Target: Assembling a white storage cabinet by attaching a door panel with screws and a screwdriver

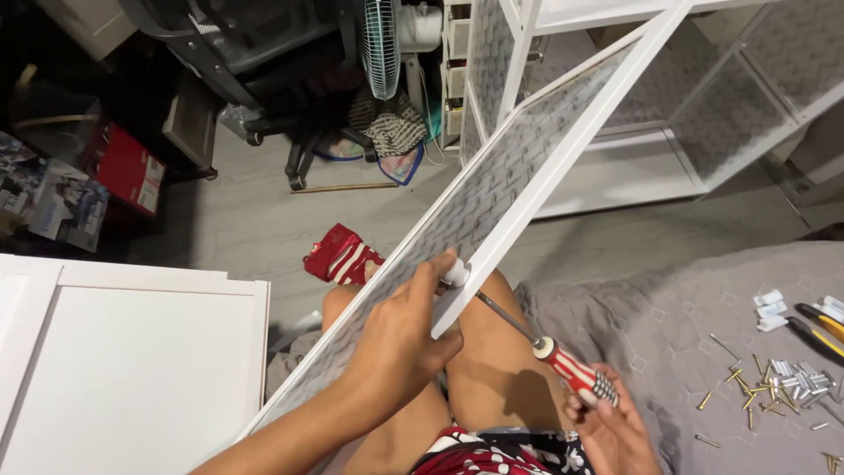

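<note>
Fingers of left hand [400, 339] wrap panel [492, 202] edge at frame centre, pinching white fitting [454, 274]; right hand [607, 422] closed round screwdriver [549, 349]. Risk: tip slips, since panel only rests on knees.

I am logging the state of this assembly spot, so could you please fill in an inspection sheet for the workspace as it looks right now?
Surface: grey quilted mat on a pale floor, beside the person's lap.
Job's things: white-framed panel leaning across the knees; white knob at its edge; red-handled screwdriver with its tip at the knob.
Clutter: loose screws and small metal fittings, white plastic pieces, yellow-handled pliers.
Grippers: left hand, fingers on the knob; right hand closed on the screwdriver handle.
Cables: nothing seen.
Surroundings: white shelf unit, fan, office chair, white board.
</note>
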